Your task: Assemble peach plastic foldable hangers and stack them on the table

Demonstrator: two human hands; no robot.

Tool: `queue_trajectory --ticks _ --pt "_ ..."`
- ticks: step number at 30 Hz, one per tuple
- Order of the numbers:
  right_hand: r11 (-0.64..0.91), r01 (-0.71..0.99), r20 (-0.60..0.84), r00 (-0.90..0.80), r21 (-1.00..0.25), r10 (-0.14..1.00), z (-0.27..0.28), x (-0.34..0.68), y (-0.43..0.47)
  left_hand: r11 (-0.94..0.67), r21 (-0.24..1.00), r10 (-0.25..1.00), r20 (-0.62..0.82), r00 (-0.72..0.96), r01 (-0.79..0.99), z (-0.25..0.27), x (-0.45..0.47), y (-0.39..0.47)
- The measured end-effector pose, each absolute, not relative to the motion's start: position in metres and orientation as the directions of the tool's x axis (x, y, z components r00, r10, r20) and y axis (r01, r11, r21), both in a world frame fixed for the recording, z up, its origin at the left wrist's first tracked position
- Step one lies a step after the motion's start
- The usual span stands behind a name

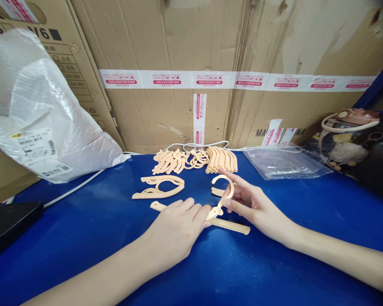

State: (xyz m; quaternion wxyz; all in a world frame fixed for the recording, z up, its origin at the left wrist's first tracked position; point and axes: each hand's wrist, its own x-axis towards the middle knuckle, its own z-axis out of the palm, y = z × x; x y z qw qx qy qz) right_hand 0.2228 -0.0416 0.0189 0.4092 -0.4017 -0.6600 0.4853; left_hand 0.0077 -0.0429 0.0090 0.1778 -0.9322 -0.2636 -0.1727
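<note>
Beige, the hook is pinched in my right hand; my left hand grips the bars over the blue table, piled parts beyond.

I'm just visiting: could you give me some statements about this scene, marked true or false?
1. A white bag rests on the blue tabletop. True.
2. The white bag is at the picture's right edge. False: it is at the left.
3. The left grip holds a beige piece, and the right grip touches a curved hook. True.
4. The curved hook is black. False: it is beige.
5. Tape crosses the cardboard. True.
</note>
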Motion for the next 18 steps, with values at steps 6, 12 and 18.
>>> queue_trajectory --ticks 6,12,18 --pt "0.168 0.058 0.134 -0.377 -0.984 0.916 0.016 0.221 -0.042 -0.800 -0.226 0.442 0.406 0.800 0.556 0.008 0.007 -0.043" --pt "0.139 0.015 0.119 -0.426 -0.990 0.897 0.017 0.220 -0.039 -0.813 -0.144 0.474 0.400 0.785 0.564 0.012 0.009 -0.043" --pt "0.373 0.341 0.207 -0.434 -0.863 0.877 0.019 0.221 -0.041 -0.711 0.346 0.701 0.294 0.649 0.612 0.034 0.006 -0.048"
